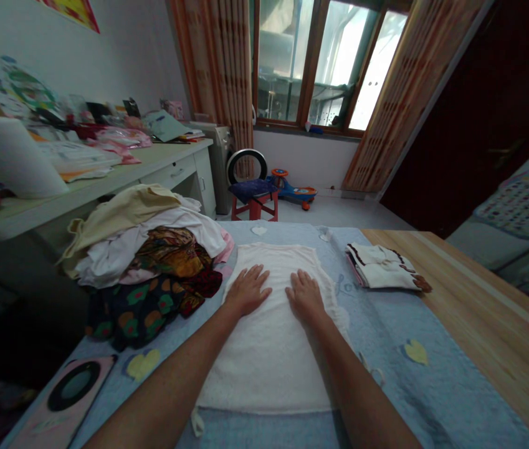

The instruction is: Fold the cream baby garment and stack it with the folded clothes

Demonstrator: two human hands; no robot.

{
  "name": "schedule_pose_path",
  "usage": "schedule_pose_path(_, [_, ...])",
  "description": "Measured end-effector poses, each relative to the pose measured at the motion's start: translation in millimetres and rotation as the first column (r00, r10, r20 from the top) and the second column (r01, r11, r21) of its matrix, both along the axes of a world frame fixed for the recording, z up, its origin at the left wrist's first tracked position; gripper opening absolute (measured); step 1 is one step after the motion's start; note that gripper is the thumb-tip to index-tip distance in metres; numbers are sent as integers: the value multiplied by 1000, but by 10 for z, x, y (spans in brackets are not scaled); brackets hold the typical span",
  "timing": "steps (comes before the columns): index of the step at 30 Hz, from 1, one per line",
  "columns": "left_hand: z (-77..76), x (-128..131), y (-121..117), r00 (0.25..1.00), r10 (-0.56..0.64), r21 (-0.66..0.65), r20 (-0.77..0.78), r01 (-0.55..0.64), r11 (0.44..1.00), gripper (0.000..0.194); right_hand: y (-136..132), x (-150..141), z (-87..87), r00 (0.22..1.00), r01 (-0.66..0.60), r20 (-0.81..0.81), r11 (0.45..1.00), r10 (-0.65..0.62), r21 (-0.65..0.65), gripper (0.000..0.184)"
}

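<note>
Blue quilted bedspread [376, 349] fills the lower middle of the frame, and a white terry garment [268, 355] lies flat on it, straight below me. My left hand [248, 290] and right hand [305, 298] rest on it palms down, fingers spread wide, holding nothing. It looks soft, light and floppy; I'd take hold along its hem. A folded stack of clothes [381, 268] sits to the right, a heaped clothes pile [147, 249] to the left

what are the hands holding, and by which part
Nothing is gripped: the left hand and right hand both lie flat, palms down, on the middle of the white garment.
</note>
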State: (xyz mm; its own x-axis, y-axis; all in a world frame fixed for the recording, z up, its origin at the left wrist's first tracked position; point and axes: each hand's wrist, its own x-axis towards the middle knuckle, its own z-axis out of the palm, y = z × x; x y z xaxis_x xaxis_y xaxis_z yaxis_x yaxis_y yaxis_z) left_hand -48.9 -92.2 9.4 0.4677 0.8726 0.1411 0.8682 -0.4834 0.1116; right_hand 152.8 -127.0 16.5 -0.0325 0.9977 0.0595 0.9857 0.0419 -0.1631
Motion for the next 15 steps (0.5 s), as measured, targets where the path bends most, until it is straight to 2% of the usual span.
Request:
schedule_pose_path(4, [7, -1, 5, 1000, -5, 3, -6, 5, 1000, 54, -70, 202, -10, 991, 119, 53, 993, -119, 15, 56])
schedule_pose_path(10, [8, -12, 24, 1000, -10, 16, -30, 10, 1000, 55, -108, 297, -56, 984, 164, 67, 985, -168, 55, 55])
schedule_pose_path(15, [57, 130, -71, 990, 126, -6, -63, -127, 992, 52, -107, 281, -63, 984, 165, 50, 983, -169, 74, 54])
